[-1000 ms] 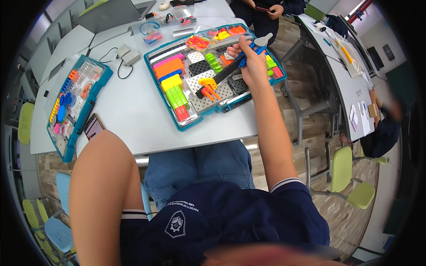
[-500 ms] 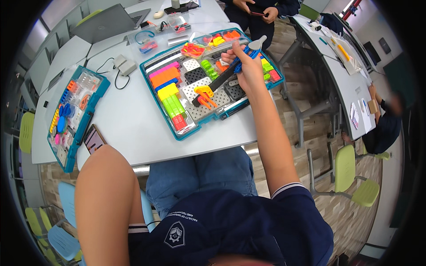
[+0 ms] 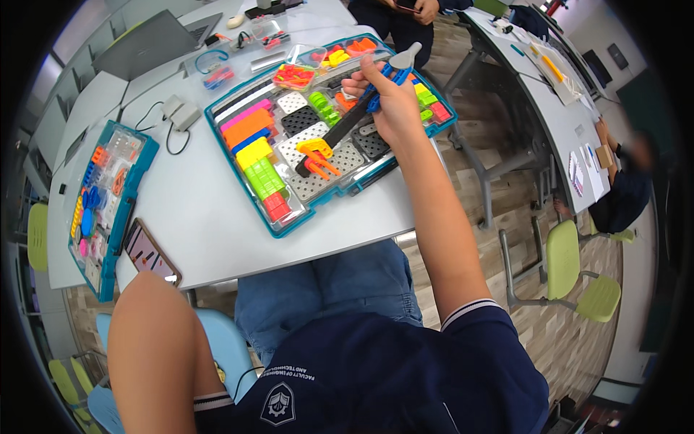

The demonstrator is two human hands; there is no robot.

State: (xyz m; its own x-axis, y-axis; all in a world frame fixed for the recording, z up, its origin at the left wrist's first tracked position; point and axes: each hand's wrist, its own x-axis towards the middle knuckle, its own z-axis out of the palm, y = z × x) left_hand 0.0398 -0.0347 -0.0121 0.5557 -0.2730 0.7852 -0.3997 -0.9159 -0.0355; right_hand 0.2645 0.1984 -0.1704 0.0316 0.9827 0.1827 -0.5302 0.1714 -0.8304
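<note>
Reaches forward with the right arm point(image 3: 442, 210), extended well ahead of the body and bare below the sleeve. Holds the right wrist point(image 3: 409, 137) roughly in line with the forearm. Curls the fingers point(image 3: 352, 88) of the right grip point(image 3: 394, 105) inward. Folds the left arm point(image 3: 153, 347) sharply, with elbow point(image 3: 148, 286) pointed forward and left grip out of view.

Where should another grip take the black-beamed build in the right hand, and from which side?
Probably the middle of the black beam, from the left: it looks straight and bare there, between the yellow-orange end pieces and the blue parts by the right hand.
</note>
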